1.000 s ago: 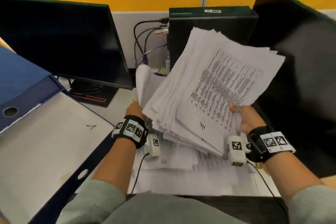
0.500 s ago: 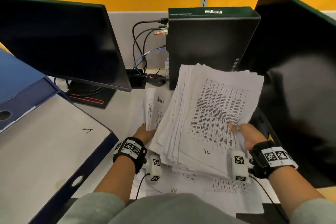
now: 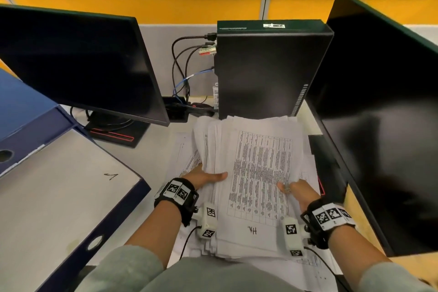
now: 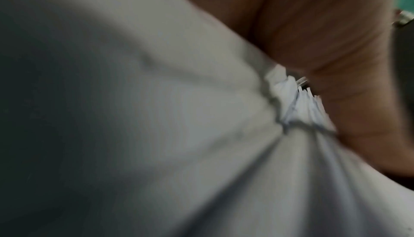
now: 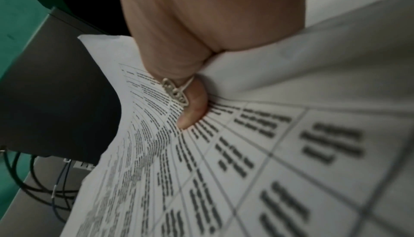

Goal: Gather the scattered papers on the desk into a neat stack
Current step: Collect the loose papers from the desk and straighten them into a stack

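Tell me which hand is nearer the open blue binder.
Left. The left hand grips the paper stack's left edge, on the blue binder's side; the right hand holds the stack's far edge.

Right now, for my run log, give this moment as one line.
left hand: grips stack | right hand: grips stack | loose sheets: on desk beneath

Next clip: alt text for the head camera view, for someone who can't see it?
Both hands, left hand and right hand, grip a thick, uneven stack of printed white papers over loose sheets on a grey desk, between two dark monitors.
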Demonstrator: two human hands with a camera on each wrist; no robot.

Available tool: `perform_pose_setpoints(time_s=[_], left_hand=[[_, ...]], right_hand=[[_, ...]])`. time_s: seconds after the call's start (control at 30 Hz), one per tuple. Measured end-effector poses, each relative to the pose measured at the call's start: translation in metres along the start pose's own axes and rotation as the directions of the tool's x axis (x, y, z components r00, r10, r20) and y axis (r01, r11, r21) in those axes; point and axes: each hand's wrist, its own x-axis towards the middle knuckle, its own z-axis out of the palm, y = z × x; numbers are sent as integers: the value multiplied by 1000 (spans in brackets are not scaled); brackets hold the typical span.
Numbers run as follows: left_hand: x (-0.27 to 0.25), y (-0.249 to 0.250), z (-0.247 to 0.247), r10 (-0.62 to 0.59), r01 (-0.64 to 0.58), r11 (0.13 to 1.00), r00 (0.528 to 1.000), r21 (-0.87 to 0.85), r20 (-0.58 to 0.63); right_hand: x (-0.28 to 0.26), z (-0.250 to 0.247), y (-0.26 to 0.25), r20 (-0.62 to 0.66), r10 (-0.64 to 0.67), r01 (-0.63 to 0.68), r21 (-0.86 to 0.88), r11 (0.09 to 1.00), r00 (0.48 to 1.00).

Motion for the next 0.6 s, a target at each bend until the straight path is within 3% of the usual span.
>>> perform_pose_setpoints(time_s=[0.1,0.2,0.27,0.33,0.47,0.5,0.6], left_hand=[[-13,12,2,101,-104,993,993,-49,-68],[-32,32,-3,223,-238,963,967,-124,-126],[-45,46,-10,292,-322,928,941,-187,-169],[-59,59,-16,353,-395,896,911,-204,-215],[-79,74,-30,493,-545,823,825,-159,-277],[-83,75,-33,507,-556,818,817,-145,-274],[-97,74,-38,532,-562,825,808,-62,-255]], right_hand=[[-23,6,-18,9,-43,42,66,997,999],[-54,9,-49,-17,-192,191,220,957,981],[-69,8,-69,-15,-358,345,312,885,933],[-79,8,-88,-12,-528,501,336,798,849],[-88,3,-114,-17,-700,664,336,669,714],[-83,0,-116,-15,-722,682,346,645,691],[-87,-6,-122,6,-707,639,421,643,707]])
